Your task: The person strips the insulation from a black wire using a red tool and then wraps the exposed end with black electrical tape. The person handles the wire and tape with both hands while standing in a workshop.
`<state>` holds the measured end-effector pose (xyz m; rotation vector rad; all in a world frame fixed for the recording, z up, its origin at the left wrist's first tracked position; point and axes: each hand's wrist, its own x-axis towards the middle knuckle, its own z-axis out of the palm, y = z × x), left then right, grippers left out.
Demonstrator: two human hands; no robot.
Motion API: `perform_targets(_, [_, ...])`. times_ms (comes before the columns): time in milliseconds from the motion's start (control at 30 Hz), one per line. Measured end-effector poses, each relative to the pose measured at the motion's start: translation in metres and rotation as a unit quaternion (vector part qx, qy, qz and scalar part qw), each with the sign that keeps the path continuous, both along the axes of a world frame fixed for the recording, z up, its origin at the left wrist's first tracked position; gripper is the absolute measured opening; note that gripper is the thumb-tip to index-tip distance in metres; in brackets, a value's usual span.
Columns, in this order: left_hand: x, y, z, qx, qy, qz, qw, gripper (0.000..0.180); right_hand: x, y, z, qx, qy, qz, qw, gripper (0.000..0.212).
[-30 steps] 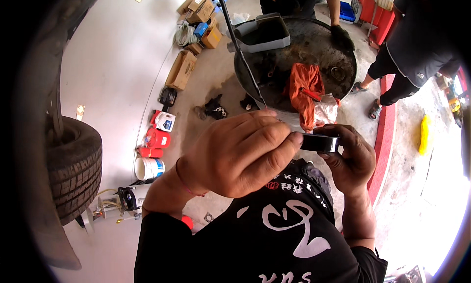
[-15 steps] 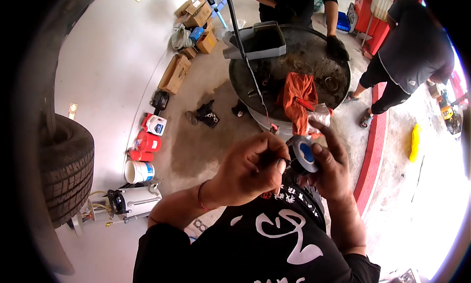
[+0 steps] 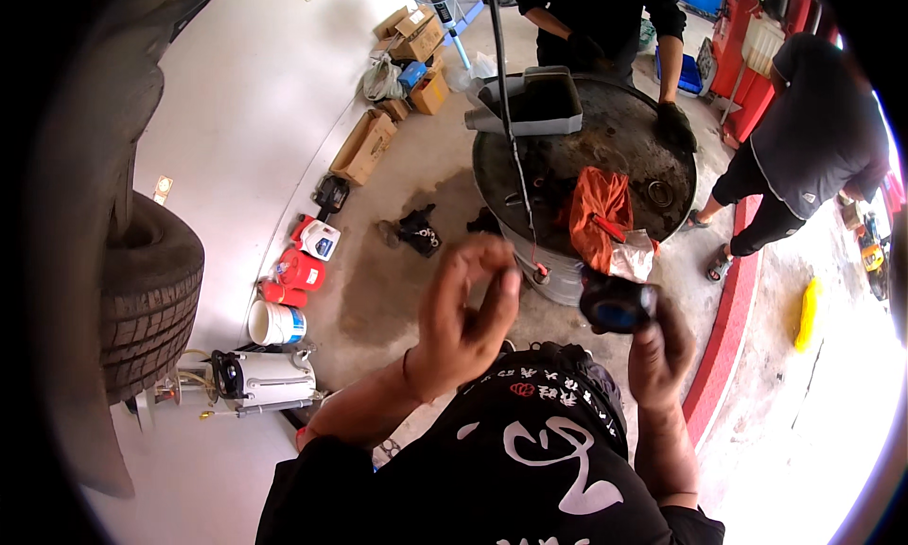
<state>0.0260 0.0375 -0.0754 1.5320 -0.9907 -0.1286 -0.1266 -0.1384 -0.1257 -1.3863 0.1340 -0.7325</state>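
Observation:
My right hand (image 3: 662,356) holds a roll of black tape (image 3: 619,304) with a blue core, gripped at its edge between thumb and fingers. The roll is tilted and blurred by motion. To its left is my left hand (image 3: 468,304), raised, with thumb and index fingertip curled close together. Whatever is in that pinch, if anything, is too small to make out. Just beyond and between my hands hangs a black cable (image 3: 511,134), its red end (image 3: 542,272) lowest, in front of a large metal drum (image 3: 615,148).
On the drum top lie a grey drain pan (image 3: 549,124) and an orange cloth (image 3: 601,209). A gloved person (image 3: 605,25) stands behind it; another person (image 3: 813,120) bends at the right. A tire (image 3: 151,299) is at the left, with boxes (image 3: 364,148) and containers (image 3: 301,269) along the wall.
My hands have moved apart: the left away to the left, the right slightly right with the tape roll, which has turned. The view has shifted, so surroundings sit farther right.

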Motion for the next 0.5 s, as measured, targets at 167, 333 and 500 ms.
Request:
perform_targets(167, [0.018, -0.039, 0.001, -0.056, 0.123, -0.001, 0.991, 0.034, 0.021, -0.014, 0.013, 0.24, -0.025, 0.04, 0.97, 0.047])
perform_targets(333, [0.022, -0.034, -0.009, -0.062, 0.271, -0.08, 0.957, 0.026, 0.037, -0.018, 0.028, 0.324, -0.011, 0.03, 0.945, 0.043])
perform_targets(500, [0.012, -0.012, -0.039, -0.059, 0.359, -0.086, 0.927, 0.029, 0.037, -0.016, 0.013, 0.35, -0.012, 0.139, 0.926, 0.042])
